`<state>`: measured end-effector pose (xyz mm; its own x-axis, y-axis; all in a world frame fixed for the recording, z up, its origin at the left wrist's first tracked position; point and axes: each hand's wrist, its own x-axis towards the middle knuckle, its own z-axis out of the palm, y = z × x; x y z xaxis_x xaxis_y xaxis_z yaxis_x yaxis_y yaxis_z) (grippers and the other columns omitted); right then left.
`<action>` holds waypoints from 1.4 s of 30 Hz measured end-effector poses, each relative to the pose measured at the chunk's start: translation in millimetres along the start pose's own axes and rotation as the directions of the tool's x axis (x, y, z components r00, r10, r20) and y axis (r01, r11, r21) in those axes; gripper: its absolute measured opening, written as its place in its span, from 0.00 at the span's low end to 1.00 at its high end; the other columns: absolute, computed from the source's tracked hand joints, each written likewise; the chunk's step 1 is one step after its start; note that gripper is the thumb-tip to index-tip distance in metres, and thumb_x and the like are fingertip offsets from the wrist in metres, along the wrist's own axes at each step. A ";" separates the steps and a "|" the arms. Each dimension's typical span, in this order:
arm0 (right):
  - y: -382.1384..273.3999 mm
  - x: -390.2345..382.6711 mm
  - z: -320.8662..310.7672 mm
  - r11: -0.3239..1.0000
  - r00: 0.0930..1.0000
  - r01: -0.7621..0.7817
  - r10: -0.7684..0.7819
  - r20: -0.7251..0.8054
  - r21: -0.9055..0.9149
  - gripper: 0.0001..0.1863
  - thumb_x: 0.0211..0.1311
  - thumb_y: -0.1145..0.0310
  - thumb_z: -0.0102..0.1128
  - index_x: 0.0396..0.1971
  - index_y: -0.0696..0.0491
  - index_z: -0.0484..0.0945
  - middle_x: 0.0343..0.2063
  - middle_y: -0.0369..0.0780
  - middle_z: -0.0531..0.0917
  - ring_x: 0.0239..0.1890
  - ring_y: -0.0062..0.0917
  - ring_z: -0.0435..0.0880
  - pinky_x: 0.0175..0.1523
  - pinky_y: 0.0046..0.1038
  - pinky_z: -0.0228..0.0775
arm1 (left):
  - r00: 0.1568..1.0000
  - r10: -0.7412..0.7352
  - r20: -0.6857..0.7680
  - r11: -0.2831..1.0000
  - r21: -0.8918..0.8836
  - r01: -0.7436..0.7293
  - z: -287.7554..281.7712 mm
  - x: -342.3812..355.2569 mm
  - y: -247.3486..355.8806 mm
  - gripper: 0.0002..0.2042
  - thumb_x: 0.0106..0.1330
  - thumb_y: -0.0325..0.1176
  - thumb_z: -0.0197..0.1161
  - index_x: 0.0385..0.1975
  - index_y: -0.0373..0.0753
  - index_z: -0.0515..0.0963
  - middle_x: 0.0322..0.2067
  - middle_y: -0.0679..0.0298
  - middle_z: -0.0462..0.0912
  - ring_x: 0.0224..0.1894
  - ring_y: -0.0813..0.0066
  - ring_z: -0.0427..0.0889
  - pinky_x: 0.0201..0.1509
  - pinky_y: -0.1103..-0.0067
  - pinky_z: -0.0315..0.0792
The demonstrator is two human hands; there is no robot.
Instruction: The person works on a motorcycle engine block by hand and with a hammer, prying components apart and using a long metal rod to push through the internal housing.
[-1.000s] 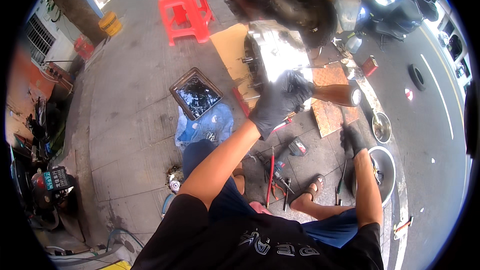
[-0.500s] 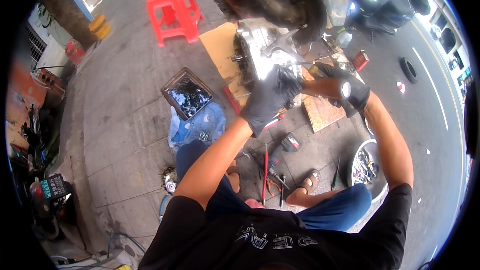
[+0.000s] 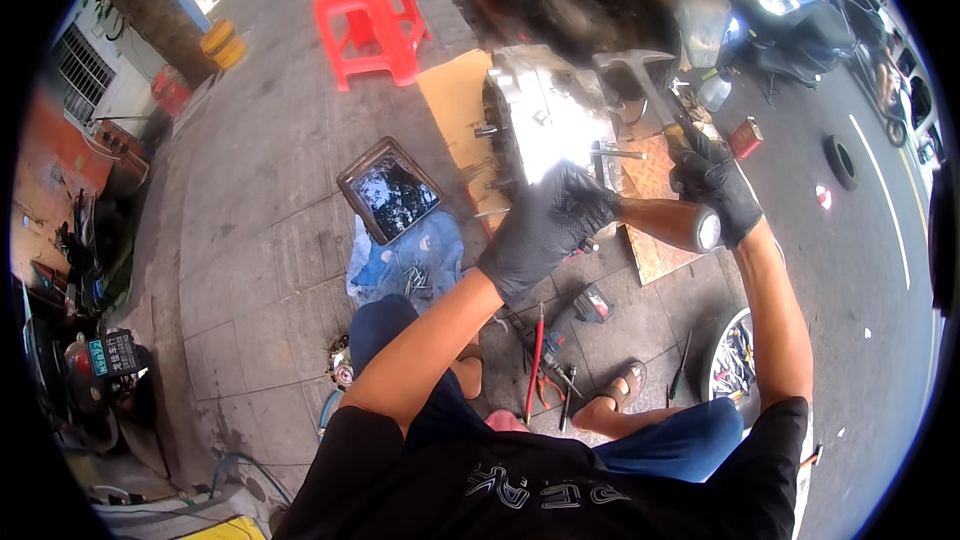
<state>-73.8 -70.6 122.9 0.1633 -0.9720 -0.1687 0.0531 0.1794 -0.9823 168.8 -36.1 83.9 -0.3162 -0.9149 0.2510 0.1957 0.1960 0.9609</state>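
Observation:
My left hand (image 3: 555,225), in a black glove, is closed around a thick brown wooden handle (image 3: 655,222). The handle points right and ends in a pale round cap. My right hand (image 3: 718,185), also gloved in black, grips a hammer (image 3: 640,65) by its yellowish grip, with the metal head raised away from me. Just beyond my left hand sits a silver metal engine block (image 3: 548,100), with a metal shaft (image 3: 620,153) sticking out on its right. The far end of the wooden-handled piece is hidden behind my left glove.
A tray of dark liquid (image 3: 388,190) stands on the left beside a blue cloth (image 3: 405,260) bearing metal parts. A cordless drill (image 3: 572,320), a red bar (image 3: 535,365) and a bowl of tools (image 3: 735,360) lie near my feet. Farther away are a red stool (image 3: 370,25) and a scooter (image 3: 795,40).
The hammer head has swung right, from over the engine block to past its right side, and stands more upright. My left hand keeps its hold on the wooden handle. The whole view has shifted slightly.

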 end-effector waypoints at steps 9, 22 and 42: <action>0.1 -0.8 -10.3 0.997 0.998 0.029 -0.033 0.058 0.068 0.30 0.63 0.71 0.58 0.65 0.54 0.61 0.33 0.32 0.77 0.36 0.13 0.77 0.42 0.17 0.71 | 0.997 -0.080 0.014 0.987 0.140 0.077 -2.1 2.0 0.6 0.12 0.66 0.24 0.60 0.47 0.35 0.70 0.38 0.68 0.76 0.40 0.86 0.74 0.43 0.84 0.72; 15.6 -10.7 5.8 0.978 0.993 0.049 -0.026 0.114 -0.201 0.28 0.65 0.74 0.55 0.65 0.53 0.62 0.40 0.33 0.80 0.37 0.15 0.78 0.42 0.17 0.74 | 0.981 0.159 -0.108 0.946 0.303 -0.119 3.7 -2.9 -0.5 0.10 0.64 0.32 0.65 0.34 0.36 0.70 0.26 0.71 0.73 0.31 0.88 0.69 0.32 0.83 0.68; -2.3 16.8 -5.3 0.980 0.997 0.026 -0.011 0.078 -0.197 0.23 0.66 0.75 0.55 0.60 0.56 0.68 0.34 0.30 0.77 0.33 0.12 0.74 0.35 0.14 0.66 | 0.972 0.146 -0.182 0.942 0.325 -0.081 2.0 -4.2 16.5 0.21 0.57 0.48 0.70 0.33 0.35 0.73 0.27 0.58 0.75 0.28 0.67 0.74 0.36 0.73 0.70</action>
<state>-76.4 -88.2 122.0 0.2387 -0.9592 -0.1514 -0.1375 0.1209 -0.9831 171.5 -28.4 98.9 -0.1103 -0.9251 0.3634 -0.0922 0.3736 0.9230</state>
